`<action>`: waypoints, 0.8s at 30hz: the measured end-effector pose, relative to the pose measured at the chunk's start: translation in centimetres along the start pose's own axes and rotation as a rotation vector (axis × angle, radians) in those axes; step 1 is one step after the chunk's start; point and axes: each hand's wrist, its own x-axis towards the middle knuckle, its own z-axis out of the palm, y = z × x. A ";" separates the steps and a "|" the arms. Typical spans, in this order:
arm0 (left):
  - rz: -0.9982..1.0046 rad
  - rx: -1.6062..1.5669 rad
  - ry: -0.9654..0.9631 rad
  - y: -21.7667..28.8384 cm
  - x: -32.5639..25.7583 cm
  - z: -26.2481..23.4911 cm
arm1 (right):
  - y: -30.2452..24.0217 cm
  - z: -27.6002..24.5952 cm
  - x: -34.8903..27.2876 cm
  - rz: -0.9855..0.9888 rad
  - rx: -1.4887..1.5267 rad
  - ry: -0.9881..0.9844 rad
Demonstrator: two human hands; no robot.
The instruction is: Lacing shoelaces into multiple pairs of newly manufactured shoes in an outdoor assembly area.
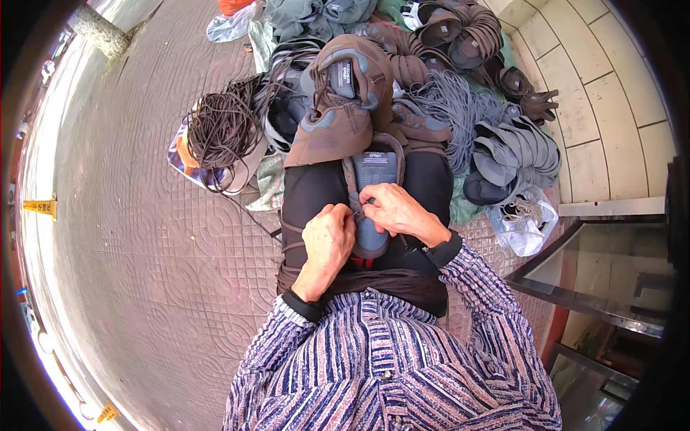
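A brown shoe upper with a blue-grey tongue point(375, 171) lies along my lap between my black-trousered thighs. My left hand point(329, 241) is closed at its left edge, fingers curled inward; what it pinches is hidden. Across the tongue reaches my right hand point(402, 214), its thumb and fingers closed on the upper's left lacing edge. Just beyond sit finished-looking brown uppers point(332, 133) with blue-grey tongues, piled at my knees. Dark brown laces point(359, 281) lie bunched across my lap, close to my wrists.
A tangle of brown laces point(224, 129) rests on a bag at left. Grey laces point(449, 108) and stacked grey uppers point(521, 154) lie at right, near a clear plastic bag point(525, 223). Brown uppers point(474, 36) are stacked farther off. A glass-and-metal frame point(604, 266) and tiled wall point(596, 93) border the right.
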 end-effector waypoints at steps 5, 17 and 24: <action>0.083 0.070 0.010 0.2 0.3 0.4 | 0.1 -0.7 0.5 -0.010 0.014 -0.107; 0.063 0.053 0.021 0.8 -0.5 1.7 | -0.3 -1.8 2.7 0.102 -0.264 -0.379; 0.022 0.131 -0.101 0.8 0.2 1.6 | 0.4 -1.5 3.7 0.108 -0.182 -0.391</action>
